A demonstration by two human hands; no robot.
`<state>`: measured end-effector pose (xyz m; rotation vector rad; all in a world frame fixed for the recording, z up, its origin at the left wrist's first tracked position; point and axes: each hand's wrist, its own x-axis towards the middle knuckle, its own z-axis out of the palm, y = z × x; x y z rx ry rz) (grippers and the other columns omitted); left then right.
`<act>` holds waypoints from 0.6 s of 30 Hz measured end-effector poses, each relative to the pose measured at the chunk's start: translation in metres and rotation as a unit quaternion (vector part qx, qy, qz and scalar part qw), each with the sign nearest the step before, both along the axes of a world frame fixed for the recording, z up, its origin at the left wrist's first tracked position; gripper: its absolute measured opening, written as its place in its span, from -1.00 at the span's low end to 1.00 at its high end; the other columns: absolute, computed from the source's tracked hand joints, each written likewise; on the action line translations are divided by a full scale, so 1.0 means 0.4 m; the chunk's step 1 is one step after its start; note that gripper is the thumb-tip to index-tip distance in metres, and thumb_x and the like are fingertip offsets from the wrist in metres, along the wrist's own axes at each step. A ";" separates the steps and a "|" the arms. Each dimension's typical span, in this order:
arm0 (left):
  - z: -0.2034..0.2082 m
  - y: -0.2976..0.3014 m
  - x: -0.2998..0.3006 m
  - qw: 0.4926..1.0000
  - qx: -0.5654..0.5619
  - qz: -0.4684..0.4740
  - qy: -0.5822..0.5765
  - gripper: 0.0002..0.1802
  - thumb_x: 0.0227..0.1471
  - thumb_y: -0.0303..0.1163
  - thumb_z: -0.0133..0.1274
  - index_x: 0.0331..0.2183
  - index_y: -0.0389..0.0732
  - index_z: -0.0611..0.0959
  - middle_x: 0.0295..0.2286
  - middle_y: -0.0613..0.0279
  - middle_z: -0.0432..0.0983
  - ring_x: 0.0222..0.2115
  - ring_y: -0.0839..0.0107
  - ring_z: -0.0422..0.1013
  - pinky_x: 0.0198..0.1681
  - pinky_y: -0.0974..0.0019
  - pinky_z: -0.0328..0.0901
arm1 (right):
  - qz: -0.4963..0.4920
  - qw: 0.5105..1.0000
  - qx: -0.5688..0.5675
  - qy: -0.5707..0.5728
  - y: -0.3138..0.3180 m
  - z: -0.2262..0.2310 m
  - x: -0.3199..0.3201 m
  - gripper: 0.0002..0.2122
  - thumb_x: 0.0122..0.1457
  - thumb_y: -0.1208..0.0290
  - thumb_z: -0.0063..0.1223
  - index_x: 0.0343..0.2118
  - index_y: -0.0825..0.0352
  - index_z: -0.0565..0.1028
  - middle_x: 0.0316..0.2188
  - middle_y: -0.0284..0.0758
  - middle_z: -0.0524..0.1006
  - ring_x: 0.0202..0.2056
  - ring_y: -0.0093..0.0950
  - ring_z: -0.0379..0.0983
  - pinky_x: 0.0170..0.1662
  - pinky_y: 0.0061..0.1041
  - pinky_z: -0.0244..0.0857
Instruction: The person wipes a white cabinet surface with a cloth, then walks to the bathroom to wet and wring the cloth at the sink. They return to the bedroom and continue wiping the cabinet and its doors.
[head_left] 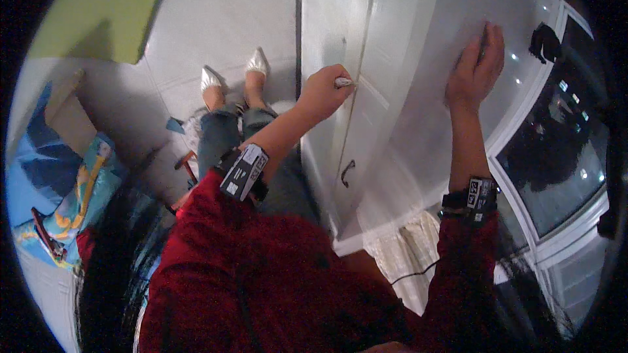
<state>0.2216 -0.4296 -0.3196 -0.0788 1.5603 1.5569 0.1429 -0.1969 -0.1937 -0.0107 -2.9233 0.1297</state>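
My left hand [322,97] is closed in a fist around a small whitish thing [342,82], whose end pokes out past the fingers. Its kind is too blurred to tell. The fist is at the upper front edge of a white cabinet [366,121], close to the seam of its doors. Over the pale cabinet top [418,101], my right hand [476,70] is stretched out with its fingers long and close together. It looks laid on that surface, though I cannot tell whether the palm touches. Nothing clearly shows in it.
Dark handles [348,173] stick out from the cabinet front. A framed window [556,131] borders the cabinet top, with a black object [545,44] nearby. A gathered cream cloth [412,248] and a cord are close to my body. Left lie a green mat [98,6] and a colourful bag [78,189].
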 end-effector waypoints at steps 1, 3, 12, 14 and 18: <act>0.000 -0.014 -0.039 0.997 0.021 0.079 0.012 -0.74 -0.04 -0.32 0.19 -0.31 -0.24 0.54 -0.44 0.08 0.53 -0.43 0.25 0.46 -0.33 0.21 0.35 | 0.006 1.000 0.011 -0.002 -0.006 0.003 -0.001 -0.62 0.24 0.40 -0.18 0.10 0.38 0.33 0.16 -0.10 0.29 0.20 -0.20 0.16 0.24 -0.29 0.02; -0.005 -0.011 -0.150 0.982 0.025 0.180 -0.044 -0.74 0.00 -0.26 0.19 -0.31 -0.22 0.59 -0.45 0.21 0.56 -0.45 0.44 0.46 -0.34 0.28 0.36 | 0.009 1.000 -0.009 0.026 -0.009 0.002 -0.003 -0.61 0.19 0.39 -0.09 0.07 0.38 0.36 0.11 -0.09 0.35 0.16 -0.15 0.22 0.22 -0.22 0.04; -0.015 0.109 -0.397 0.944 -0.071 0.290 0.141 -0.76 -0.08 -0.26 0.22 -0.39 -0.20 0.59 -0.44 0.12 0.57 -0.42 0.23 0.49 -0.30 0.23 0.36 | 0.024 0.999 -0.012 0.029 -0.003 0.003 -0.008 -0.61 0.16 0.43 -0.07 0.07 0.38 0.36 0.10 -0.10 0.35 0.14 -0.18 0.24 0.20 -0.25 0.07; -0.035 0.112 -0.361 0.950 -0.027 0.291 0.108 -0.76 -0.09 -0.26 0.22 -0.40 -0.20 0.59 -0.44 0.13 0.57 -0.40 0.22 0.50 -0.29 0.22 0.36 | 0.022 1.000 -0.003 0.022 -0.006 0.005 -0.005 -0.62 0.17 0.45 -0.09 0.07 0.40 0.35 0.09 -0.12 0.36 0.12 -0.20 0.26 0.18 -0.28 0.09; -0.087 0.098 -0.176 0.974 -0.021 0.215 0.065 -0.75 -0.09 -0.24 0.24 -0.38 -0.18 0.63 -0.37 0.07 0.54 -0.34 0.18 0.47 -0.23 0.21 0.35 | 0.044 0.998 0.002 0.041 -0.002 0.000 -0.005 -0.66 0.17 0.44 -0.08 0.01 0.41 0.39 0.03 -0.14 0.41 0.03 -0.22 0.33 0.13 -0.30 0.16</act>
